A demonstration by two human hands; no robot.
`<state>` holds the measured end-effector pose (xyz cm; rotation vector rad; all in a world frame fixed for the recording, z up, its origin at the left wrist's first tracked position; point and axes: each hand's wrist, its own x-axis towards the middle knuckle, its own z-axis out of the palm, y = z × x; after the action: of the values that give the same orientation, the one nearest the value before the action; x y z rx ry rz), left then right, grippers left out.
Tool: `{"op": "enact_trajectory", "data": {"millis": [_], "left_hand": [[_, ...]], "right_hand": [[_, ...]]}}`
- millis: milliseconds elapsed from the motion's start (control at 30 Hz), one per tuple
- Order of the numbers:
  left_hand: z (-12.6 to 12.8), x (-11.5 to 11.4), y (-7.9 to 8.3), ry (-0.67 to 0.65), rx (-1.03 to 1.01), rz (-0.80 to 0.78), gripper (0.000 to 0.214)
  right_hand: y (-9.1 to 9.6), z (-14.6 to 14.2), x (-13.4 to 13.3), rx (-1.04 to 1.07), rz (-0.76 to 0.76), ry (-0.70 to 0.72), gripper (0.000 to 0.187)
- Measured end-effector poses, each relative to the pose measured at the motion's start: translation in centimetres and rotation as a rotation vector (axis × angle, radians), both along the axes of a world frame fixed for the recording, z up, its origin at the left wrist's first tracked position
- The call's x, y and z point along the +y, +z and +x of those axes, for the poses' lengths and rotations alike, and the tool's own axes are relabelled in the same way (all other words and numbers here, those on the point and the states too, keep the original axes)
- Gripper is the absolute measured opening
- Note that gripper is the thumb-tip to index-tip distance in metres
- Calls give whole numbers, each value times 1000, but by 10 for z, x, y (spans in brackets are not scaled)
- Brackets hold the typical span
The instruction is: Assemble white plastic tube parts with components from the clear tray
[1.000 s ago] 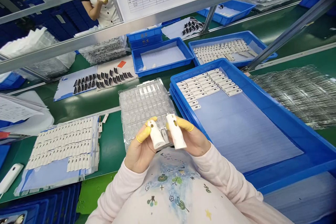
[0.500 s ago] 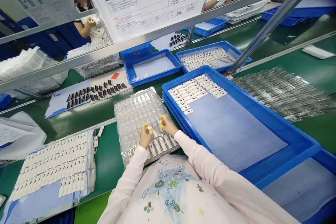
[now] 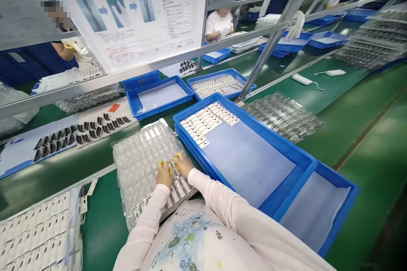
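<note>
My left hand (image 3: pixel 165 174) and my right hand (image 3: pixel 183 165) are side by side over a clear plastic blister tray (image 3: pixel 135 156), yellow covers on their fingertips. Both hands are closed in a pinch, each on a small white slotted part that the fingers mostly hide. White slotted parts (image 3: pixel 180 187) lie in the tray's near row, close below my hands. A few more sit in its far row, while the pockets between look see-through.
Right of the tray, stacked blue bins (image 3: pixel 244 112) hold rows of white parts at the far end. Dark curved pieces (image 3: pixel 55 140) lie on sheets at left. Slotted parts (image 3: pixel 34 224) fill a board front left. Clear trays (image 3: pixel 282 114) lie behind. A metal frame (image 3: pixel 265 53) crosses overhead; co-workers sit beyond.
The view has swung right, so everything sits further left. My hands have come closer together and lower over the tray; the white part in my left hand is now mostly covered.
</note>
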<state>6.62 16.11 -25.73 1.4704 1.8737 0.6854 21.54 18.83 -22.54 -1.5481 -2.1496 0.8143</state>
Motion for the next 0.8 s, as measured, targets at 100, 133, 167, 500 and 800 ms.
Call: {"op": "enact_trajectory", "data": {"millis": [100,133,167,500,800], "left_hand": [[-1,-5,-1,18,33,42,38],[-1,-6,-2,26,35,54,38],[-1,-6,-3,34,33,65,38],[-12,-22,-4,71,-153,37,29],[-49,-77,22,226,-358,-35,53]], "right_hand": [[17,5,-5,14,60,-37,32],[24,10,-5,22,83,-56,34],[32,18,-1,30,106,-79,35],[72,231,121,-164,122,-731,37],[40,281,147,-354,64,-909,41]]}}
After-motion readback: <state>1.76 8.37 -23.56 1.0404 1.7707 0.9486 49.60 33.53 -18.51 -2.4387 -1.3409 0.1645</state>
